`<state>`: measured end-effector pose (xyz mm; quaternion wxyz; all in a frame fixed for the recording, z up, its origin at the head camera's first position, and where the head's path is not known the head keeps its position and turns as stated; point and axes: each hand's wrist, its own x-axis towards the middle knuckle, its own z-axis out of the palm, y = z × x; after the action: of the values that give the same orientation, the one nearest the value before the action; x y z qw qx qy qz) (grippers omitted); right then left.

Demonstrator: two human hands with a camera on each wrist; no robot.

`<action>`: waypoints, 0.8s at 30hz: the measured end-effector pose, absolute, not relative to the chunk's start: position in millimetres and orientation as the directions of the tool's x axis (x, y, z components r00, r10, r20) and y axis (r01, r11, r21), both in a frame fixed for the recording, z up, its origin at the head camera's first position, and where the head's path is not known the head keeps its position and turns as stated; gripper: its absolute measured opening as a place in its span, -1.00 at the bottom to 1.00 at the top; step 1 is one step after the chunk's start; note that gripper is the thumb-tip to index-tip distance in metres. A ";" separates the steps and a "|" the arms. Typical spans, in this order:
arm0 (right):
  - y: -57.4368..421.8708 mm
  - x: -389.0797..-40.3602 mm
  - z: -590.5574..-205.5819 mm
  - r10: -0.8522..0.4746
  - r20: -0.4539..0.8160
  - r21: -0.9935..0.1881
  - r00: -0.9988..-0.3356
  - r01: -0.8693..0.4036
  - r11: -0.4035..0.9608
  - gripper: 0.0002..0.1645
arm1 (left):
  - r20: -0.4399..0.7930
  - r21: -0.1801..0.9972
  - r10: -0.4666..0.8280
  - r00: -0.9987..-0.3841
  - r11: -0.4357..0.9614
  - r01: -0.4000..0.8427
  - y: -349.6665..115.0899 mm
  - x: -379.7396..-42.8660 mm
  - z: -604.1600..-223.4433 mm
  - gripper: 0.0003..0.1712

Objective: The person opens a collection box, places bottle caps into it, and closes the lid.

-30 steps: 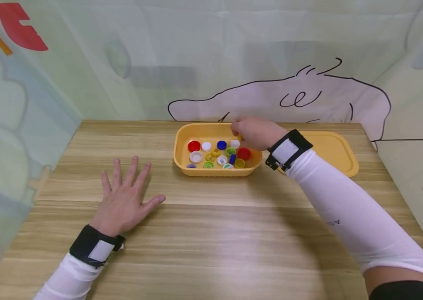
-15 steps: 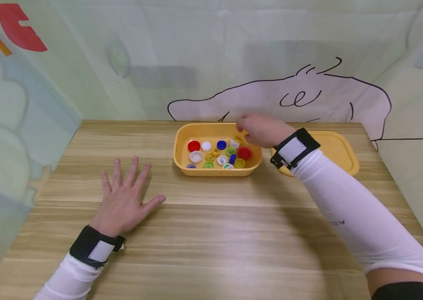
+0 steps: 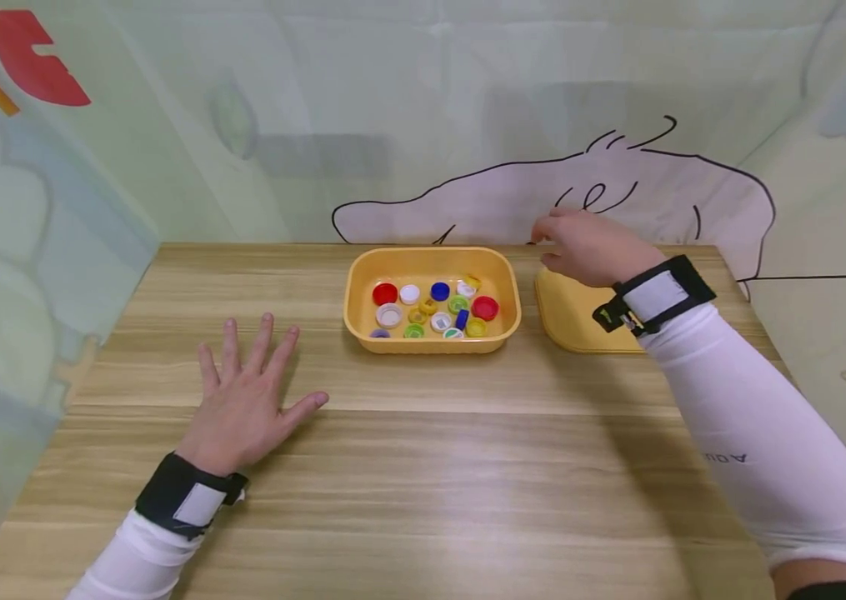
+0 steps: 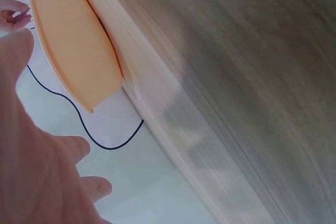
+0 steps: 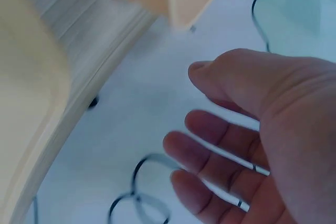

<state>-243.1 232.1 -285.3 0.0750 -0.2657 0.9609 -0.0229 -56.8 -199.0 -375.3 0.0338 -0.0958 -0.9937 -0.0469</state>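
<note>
A yellow box (image 3: 430, 346) holds several bottle caps in red, white, blue, green and yellow. One yellow cap (image 3: 473, 281) lies tilted against a white cap (image 3: 466, 289) toward the back right inside. My right hand (image 3: 593, 247) hovers above the back of the yellow lid (image 3: 580, 321), apart from the box. Its fingers are loosely bent with nothing between them, as the right wrist view shows. Left of the box, my left hand (image 3: 246, 408) rests on the table with its fingers spread. In the left wrist view, the box's side (image 4: 79, 40) stands beyond the left fingers.
The wooden table (image 3: 392, 475) ends at a printed cloth backdrop (image 3: 423, 117) right behind the box. The lid lies flat to the right of the box, partly covered by my right hand and wrist strap (image 3: 655, 296).
My right hand has let go of a yellow cap at the back right of the box, then moved right, out over the lid. My left hand has stayed in place.
</note>
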 end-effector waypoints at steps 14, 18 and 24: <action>383.4 -246.5 -320.4 -0.229 -0.168 -0.097 -0.959 -0.215 0.972 -0.41 | 0.092 0.081 0.189 -0.978 0.977 0.196 -198.3 -58.3 -376.4 0.09; 407.8 -243.8 -334.9 -0.145 -0.213 -0.117 -0.966 -0.122 0.986 -0.41 | 0.087 0.075 0.185 -0.979 0.979 0.192 -198.9 -58.8 -377.5 0.10; 424.9 -238.0 -352.2 -0.098 -0.252 -0.168 -0.963 -0.056 0.984 -0.45 | 0.087 0.075 0.182 -0.979 0.979 0.189 -199.5 -58.8 -379.3 0.10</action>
<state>-238.0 424.9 -352.2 0.1306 -0.0389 0.9874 -0.0801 -58.8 -199.5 -379.3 0.0400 -0.0934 -0.9940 -0.0413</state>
